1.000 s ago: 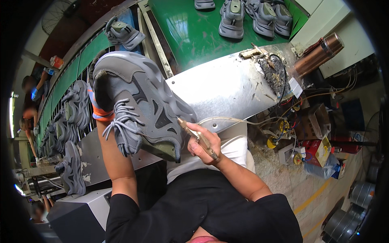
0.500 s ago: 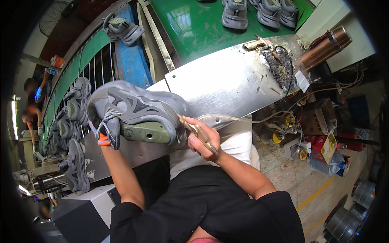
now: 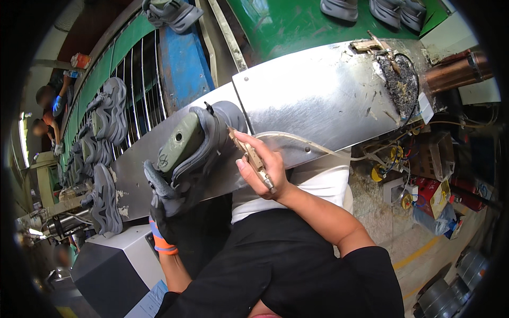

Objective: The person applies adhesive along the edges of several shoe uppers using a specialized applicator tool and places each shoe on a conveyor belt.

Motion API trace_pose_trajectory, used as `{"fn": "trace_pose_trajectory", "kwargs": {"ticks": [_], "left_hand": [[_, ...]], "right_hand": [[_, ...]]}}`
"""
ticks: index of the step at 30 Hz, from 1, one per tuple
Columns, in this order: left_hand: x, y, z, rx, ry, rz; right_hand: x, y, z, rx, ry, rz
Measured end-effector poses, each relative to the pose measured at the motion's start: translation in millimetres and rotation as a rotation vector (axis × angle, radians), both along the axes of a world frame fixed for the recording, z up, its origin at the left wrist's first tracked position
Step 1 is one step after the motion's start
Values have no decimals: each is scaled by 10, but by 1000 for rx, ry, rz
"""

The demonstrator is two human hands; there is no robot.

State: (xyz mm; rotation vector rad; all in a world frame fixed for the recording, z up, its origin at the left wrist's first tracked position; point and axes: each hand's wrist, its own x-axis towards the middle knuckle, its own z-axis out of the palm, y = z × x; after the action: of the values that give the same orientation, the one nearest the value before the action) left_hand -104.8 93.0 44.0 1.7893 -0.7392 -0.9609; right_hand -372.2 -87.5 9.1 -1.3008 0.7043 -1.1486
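Note:
A grey sneaker point(image 3: 214, 132) is tilted above the metal bench, its opening facing me, with a green shoe last point(image 3: 180, 143) inside. My left hand point(image 3: 161, 228), in a dark glove with an orange and blue cuff, holds the sneaker from its lower left end; most of its fingers are hidden behind the shoe. In my bare right hand point(image 3: 265, 164) is a small brass-coloured metal gun point(image 3: 254, 159), gripped with the fingers wrapped round it. Its thin tip points at the sneaker's heel edge, close to the grey upper; whether it touches I cannot tell.
A pale hose point(image 3: 302, 140) crosses the metal bench point(image 3: 297, 95) to the right. A similar gun point(image 3: 368, 46) lies near a dark crusted patch and a copper-coloured cylinder point(image 3: 456, 73). More grey sneakers point(image 3: 108, 108) stand on the left rack; others sit on the green surface point(image 3: 286, 26). Co-workers appear far left.
My left hand has turned the sneaker and brought it lower, so the last and opening now face me more. The gun stays by the heel. The whole view has shifted slightly.

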Motion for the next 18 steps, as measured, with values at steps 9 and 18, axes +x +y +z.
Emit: {"fn": "trace_pose_trajectory", "kwargs": {"ticks": [9,18], "left_hand": [[-722,-40,254,277,412,41],[-961,-286,121,229,702,-21]], "right_hand": [[52,46,-28,26,30,20],[28,56,-2,217,-83,177]]}}
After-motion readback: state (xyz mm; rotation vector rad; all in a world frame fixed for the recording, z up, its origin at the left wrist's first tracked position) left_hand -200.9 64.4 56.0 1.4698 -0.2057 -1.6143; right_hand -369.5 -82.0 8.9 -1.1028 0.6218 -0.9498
